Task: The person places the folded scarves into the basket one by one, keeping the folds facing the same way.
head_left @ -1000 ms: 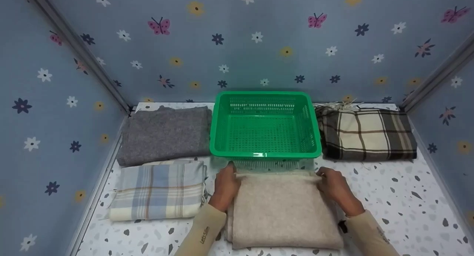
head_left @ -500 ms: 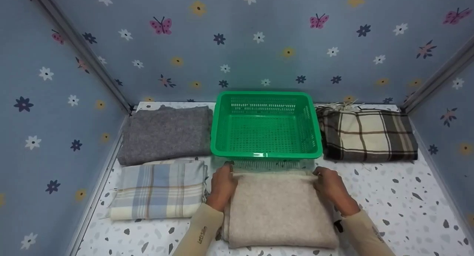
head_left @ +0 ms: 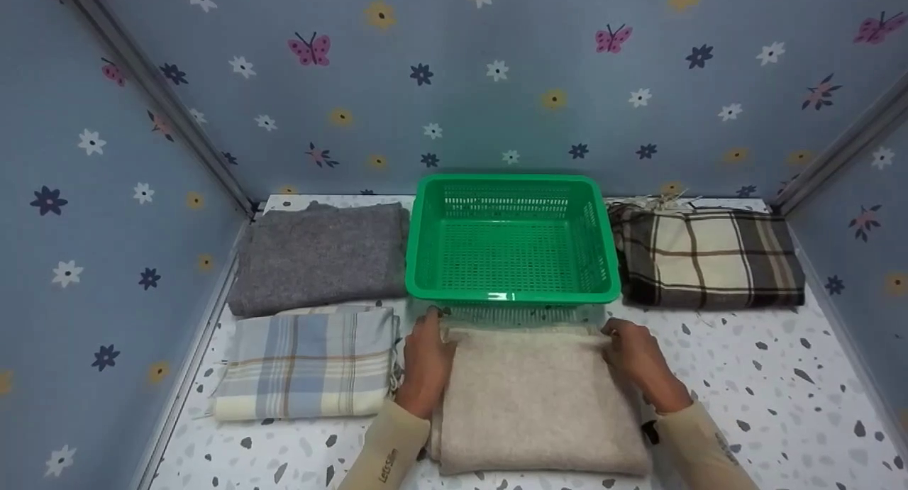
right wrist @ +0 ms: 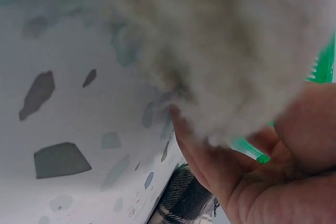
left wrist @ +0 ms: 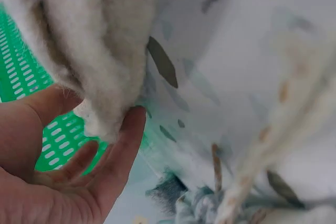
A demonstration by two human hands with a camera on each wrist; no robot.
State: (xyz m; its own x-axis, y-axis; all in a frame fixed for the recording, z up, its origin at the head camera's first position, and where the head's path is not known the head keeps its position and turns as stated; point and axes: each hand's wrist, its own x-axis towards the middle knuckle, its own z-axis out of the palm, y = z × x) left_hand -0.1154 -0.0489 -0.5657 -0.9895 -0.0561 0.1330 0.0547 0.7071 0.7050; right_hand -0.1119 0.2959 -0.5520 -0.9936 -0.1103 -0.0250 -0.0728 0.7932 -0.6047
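Note:
A folded beige shawl (head_left: 539,405) lies on the speckled surface in front of the green basket (head_left: 512,297). My left hand (head_left: 428,366) holds its far left corner. In the left wrist view, the thumb is on one side of the layered edge (left wrist: 100,51) and the fingers (left wrist: 123,150) are on the other. At the far right corner, my right hand (head_left: 642,362) grips the shawl. The right wrist view shows fuzzy cloth (right wrist: 236,66) between its thumb and fingers (right wrist: 205,156). The basket holds nothing.
Left of the basket lies a folded grey shawl (head_left: 323,259), with a blue and cream checked one (head_left: 308,366) in front of it. A black and cream plaid shawl (head_left: 709,259) sits right of the basket. Flower-patterned walls (head_left: 496,86) enclose the back and sides.
The beige shawl and both hands have shifted slightly to the left. The left hand's fingers look more stretched forward now. The basket and other shawls stay where they were.

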